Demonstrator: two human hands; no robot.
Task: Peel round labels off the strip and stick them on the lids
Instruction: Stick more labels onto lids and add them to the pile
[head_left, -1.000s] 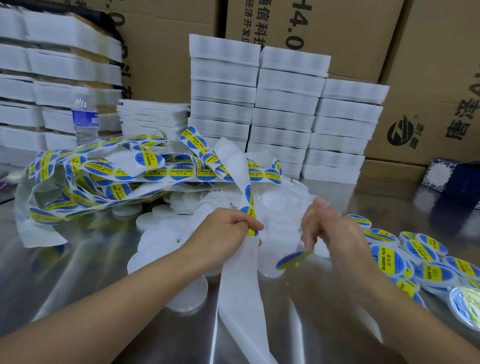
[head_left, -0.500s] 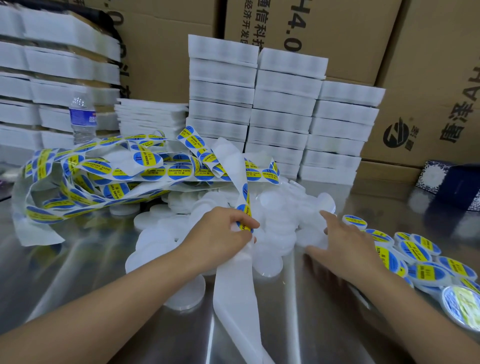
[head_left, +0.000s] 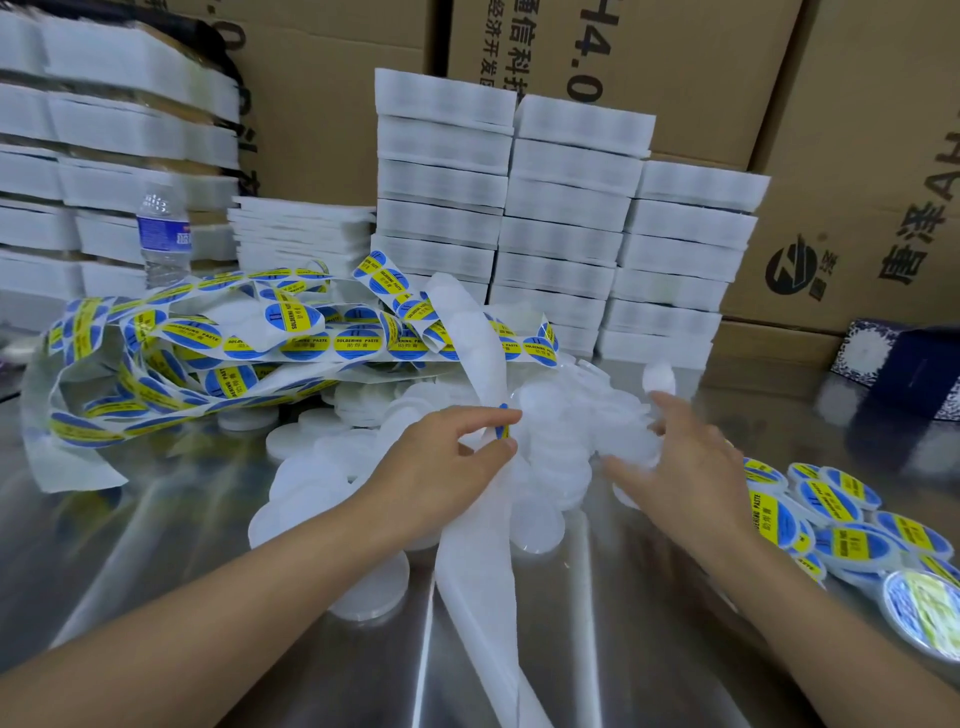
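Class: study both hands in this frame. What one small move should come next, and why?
Probably the right hand should grip the plain white lid under its fingers. That hand is open and holds nothing, while the left hand pinches the strip with a blue label at its fingertips, ready to peel.

Bare left hand (head_left: 441, 462), bare right hand (head_left: 688, 467)

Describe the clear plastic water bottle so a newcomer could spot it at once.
Start at the stacks of white foam slabs along the left of the shiny metal table. In front of them, behind the tangled strip of blue-and-yellow round labels, stands the clear plastic water bottle. It alone is upright and see-through, with a blue wrapper.
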